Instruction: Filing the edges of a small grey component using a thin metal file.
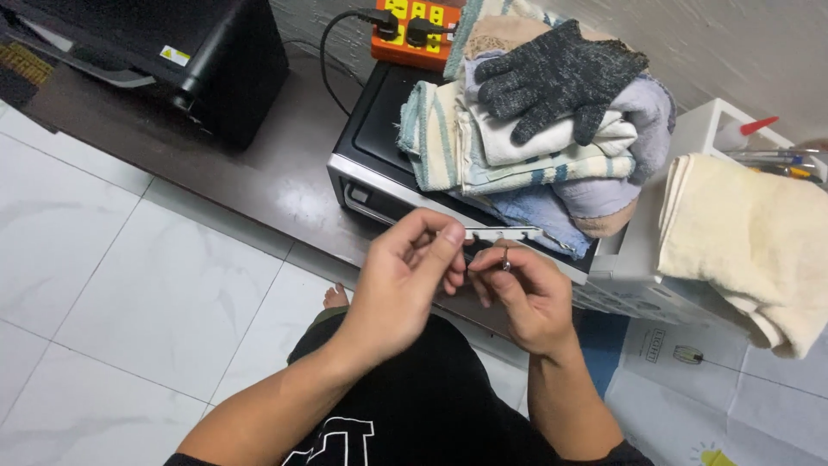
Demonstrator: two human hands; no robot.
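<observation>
My left hand pinches one end of a thin flat metal strip that sticks out to the right at chest height. Just below the strip, my right hand holds a small metal ring or screw-like piece between thumb and fingers. Both hands hover over my lap, in front of a black box-shaped appliance that sits on a low dark shelf.
Folded cloths with a dark knitted glove on top lie piled on the appliance. An orange power strip sits behind it. A cream towel drapes over a white plastic container at right. Another black device stands at left, above the white floor tiles.
</observation>
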